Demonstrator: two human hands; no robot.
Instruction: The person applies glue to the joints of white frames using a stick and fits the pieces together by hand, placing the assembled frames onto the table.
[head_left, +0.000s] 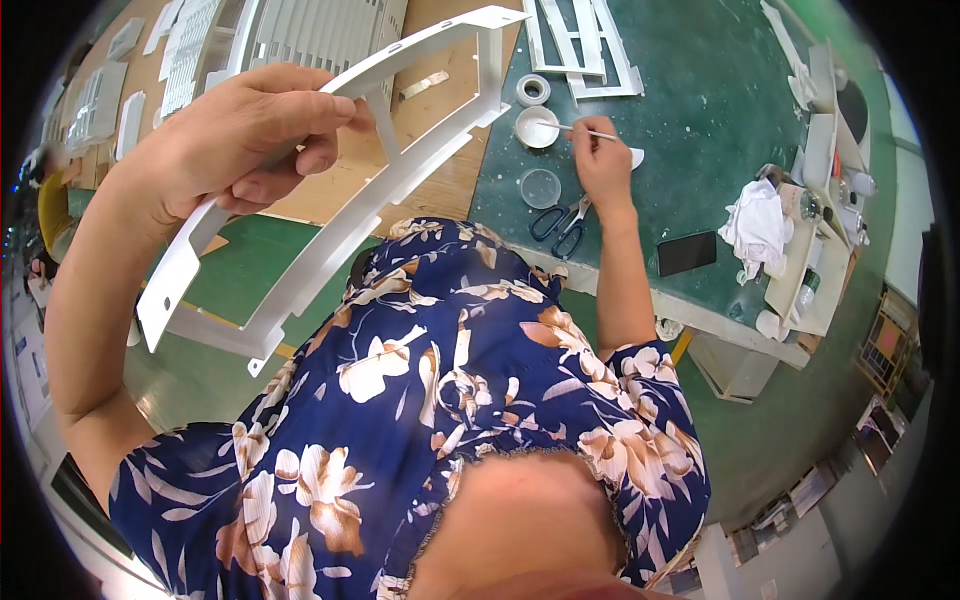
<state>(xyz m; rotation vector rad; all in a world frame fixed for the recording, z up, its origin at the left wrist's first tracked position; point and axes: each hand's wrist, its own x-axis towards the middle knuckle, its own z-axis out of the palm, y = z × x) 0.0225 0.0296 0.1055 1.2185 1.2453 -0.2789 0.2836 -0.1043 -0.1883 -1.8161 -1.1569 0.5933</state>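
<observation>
My left hand (265,135) is closed round the upper edge of a long white frame part (375,195), which hangs tilted in front of me. In my right hand (603,165) is a thin white stick (585,131), pinched between the fingers, its tip reaching into a small round cup of white material (537,128). A roll of tape (532,90) lies just beyond the cup. Nearer me are a clear round lid (540,188) and dark-handled scissors (562,225), the scissors close to my right wrist.
White frames (585,50) lie at the back of the green table (690,130). A black phone (687,254) and crumpled white cloth (755,228) are to the right, beside a cluttered shelf. Stacked white slatted parts (320,40) stand on the brown board at left. Someone in yellow is at far left.
</observation>
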